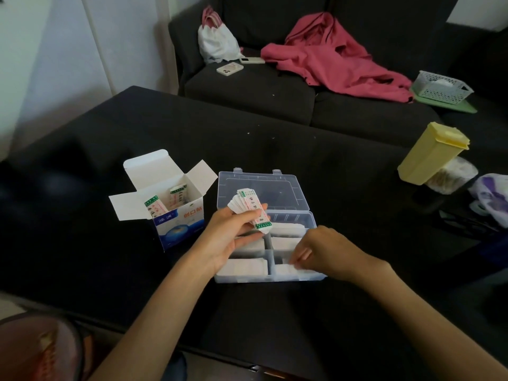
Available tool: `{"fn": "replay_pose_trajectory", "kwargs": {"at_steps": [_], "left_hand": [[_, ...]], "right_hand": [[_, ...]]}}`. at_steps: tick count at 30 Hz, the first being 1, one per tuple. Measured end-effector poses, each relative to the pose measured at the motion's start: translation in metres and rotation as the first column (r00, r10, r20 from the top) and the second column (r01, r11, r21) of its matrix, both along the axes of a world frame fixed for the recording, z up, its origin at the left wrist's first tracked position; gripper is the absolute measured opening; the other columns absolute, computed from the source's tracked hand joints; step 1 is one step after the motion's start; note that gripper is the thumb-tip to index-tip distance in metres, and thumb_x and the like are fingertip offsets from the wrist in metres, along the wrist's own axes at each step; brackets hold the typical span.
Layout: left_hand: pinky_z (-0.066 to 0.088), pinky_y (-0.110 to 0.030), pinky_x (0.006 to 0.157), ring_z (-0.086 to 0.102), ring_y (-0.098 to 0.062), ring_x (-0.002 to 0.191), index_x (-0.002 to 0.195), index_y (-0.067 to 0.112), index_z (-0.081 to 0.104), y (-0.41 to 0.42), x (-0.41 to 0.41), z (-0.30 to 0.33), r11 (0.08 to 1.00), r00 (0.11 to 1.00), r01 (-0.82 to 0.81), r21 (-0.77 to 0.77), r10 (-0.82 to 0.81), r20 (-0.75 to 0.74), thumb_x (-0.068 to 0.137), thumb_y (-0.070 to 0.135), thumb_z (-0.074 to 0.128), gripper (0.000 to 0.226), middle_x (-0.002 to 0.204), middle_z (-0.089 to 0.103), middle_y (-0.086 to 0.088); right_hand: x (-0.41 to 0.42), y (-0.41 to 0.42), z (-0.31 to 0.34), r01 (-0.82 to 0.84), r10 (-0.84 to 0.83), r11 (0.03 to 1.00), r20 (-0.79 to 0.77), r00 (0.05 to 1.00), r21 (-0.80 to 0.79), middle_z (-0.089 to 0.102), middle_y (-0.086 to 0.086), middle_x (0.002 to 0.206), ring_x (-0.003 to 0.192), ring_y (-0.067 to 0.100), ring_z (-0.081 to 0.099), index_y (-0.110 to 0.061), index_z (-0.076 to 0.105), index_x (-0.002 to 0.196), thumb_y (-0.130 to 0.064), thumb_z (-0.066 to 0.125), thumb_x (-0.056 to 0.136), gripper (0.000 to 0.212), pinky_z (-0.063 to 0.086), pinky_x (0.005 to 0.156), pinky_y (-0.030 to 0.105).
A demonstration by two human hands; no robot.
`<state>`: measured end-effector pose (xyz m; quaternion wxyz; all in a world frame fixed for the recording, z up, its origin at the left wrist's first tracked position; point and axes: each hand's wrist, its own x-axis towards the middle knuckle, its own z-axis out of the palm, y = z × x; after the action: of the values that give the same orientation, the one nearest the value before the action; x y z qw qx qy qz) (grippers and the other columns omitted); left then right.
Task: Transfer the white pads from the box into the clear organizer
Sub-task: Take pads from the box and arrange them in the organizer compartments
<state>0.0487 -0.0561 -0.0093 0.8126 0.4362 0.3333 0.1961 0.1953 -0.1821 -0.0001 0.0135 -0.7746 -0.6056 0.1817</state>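
An open white and blue box (178,221) stands on the black table, with a few white pads (154,206) still upright inside. To its right lies the clear organizer (270,277), lid open, several compartments filled with white pads. My left hand (231,235) hovers over the organizer's left side, shut on a fanned stack of pads (251,209). Over the front right compartment, my right hand (321,253) pinches a pad (288,270) lying there.
A yellow plastic container (431,152) lies at the table's right, next to crumpled plastic bags (492,199). Behind the table is a dark sofa with a pink garment (330,59), a white bag (217,42), two phones and a white basket (442,86).
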Motion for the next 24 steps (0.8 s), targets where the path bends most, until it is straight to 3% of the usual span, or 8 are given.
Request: {"fn": "replay_pose_trajectory", "kwargs": {"at_steps": [6,10,12,13,15,17,19,24], "left_hand": [[0.058,-0.028,0.062,0.07,-0.015,0.085,0.115,0.021,0.048,-0.001,0.003,0.001,0.998,1.0,0.005,-0.064,-0.005,-0.002,0.093,0.005,0.053,0.028,0.087,0.074,0.003],[0.059,-0.027,0.066,0.069,-0.017,0.091,0.112,0.019,0.056,0.0,0.0,0.0,1.0,0.999,0.013,0.026,-0.012,-0.039,0.091,0.006,0.058,0.025,0.1,0.07,-0.002],[0.059,-0.027,0.066,0.069,-0.016,0.091,0.108,0.021,0.059,-0.002,0.001,-0.001,0.997,0.998,-0.005,0.079,0.01,-0.066,0.087,0.008,0.063,0.025,0.103,0.07,-0.003],[0.059,-0.028,0.067,0.069,-0.016,0.091,0.105,0.023,0.06,-0.002,0.002,-0.002,0.993,0.996,-0.012,0.114,0.022,-0.082,0.086,0.009,0.065,0.025,0.104,0.07,-0.003],[0.059,-0.03,0.071,0.069,-0.015,0.091,0.099,0.028,0.061,-0.005,0.004,-0.002,0.983,0.994,-0.011,0.182,0.031,-0.108,0.083,0.01,0.069,0.026,0.105,0.07,-0.001],[0.059,-0.032,0.074,0.07,-0.015,0.09,0.102,0.026,0.063,-0.01,0.007,-0.002,0.976,0.993,-0.001,0.216,0.026,-0.113,0.08,0.01,0.072,0.028,0.104,0.071,-0.002],[0.059,-0.031,0.074,0.07,-0.015,0.089,0.11,0.021,0.064,-0.014,0.008,-0.001,0.973,0.993,0.024,0.228,0.003,-0.116,0.079,0.01,0.073,0.034,0.104,0.072,-0.003],[0.059,-0.036,0.077,0.071,-0.016,0.089,0.108,0.021,0.064,-0.011,0.006,-0.003,0.983,0.992,0.029,0.18,-0.006,-0.125,0.082,0.01,0.07,0.029,0.102,0.072,-0.003]], "right_hand": [[-0.011,0.006,0.004,-0.184,0.188,0.982,0.347,0.919,-0.045,0.067,-0.002,0.109,0.098,0.012,0.061,-0.025,0.069,0.106,-0.04,0.059,0.088,0.026,0.043,0.087,0.023],[-0.007,0.003,0.007,-0.292,0.301,0.953,0.348,0.888,-0.079,0.065,-0.005,0.106,0.095,0.008,0.059,-0.025,0.068,0.105,-0.04,0.056,0.09,0.025,0.041,0.083,0.02],[-0.002,0.001,0.011,-0.175,0.151,0.981,0.242,0.958,0.081,0.065,-0.01,0.093,0.08,0.001,0.057,-0.027,0.068,0.1,-0.044,0.056,0.088,0.024,0.042,0.073,0.014],[-0.001,0.001,0.014,-0.02,-0.006,0.975,0.116,0.993,0.222,0.064,-0.012,0.084,0.069,0.0,0.056,-0.027,0.068,0.096,-0.044,0.057,0.087,0.022,0.042,0.065,0.012],[-0.004,0.006,0.02,0.387,-0.271,0.822,-0.311,0.911,0.418,0.062,-0.012,0.071,0.058,0.002,0.057,-0.026,0.066,0.088,-0.043,0.061,0.083,0.019,0.043,0.053,0.012],[-0.011,0.014,0.023,0.622,-0.341,0.729,-0.635,0.693,0.287,0.066,-0.008,0.073,0.06,0.003,0.064,-0.025,0.063,0.086,-0.041,0.066,0.079,0.017,0.047,0.052,0.013],[-0.016,0.018,0.018,0.654,-0.335,0.74,-0.758,0.56,0.156,0.07,-0.005,0.077,0.065,0.004,0.067,-0.022,0.064,0.087,-0.033,0.07,0.077,0.016,0.049,0.053,0.014],[-0.018,0.018,0.008,0.726,-0.313,0.675,-0.841,0.441,0.13,0.072,-0.003,0.079,0.073,0.009,0.07,-0.019,0.069,0.084,-0.025,0.066,0.083,0.007,0.052,0.058,0.017]]}}
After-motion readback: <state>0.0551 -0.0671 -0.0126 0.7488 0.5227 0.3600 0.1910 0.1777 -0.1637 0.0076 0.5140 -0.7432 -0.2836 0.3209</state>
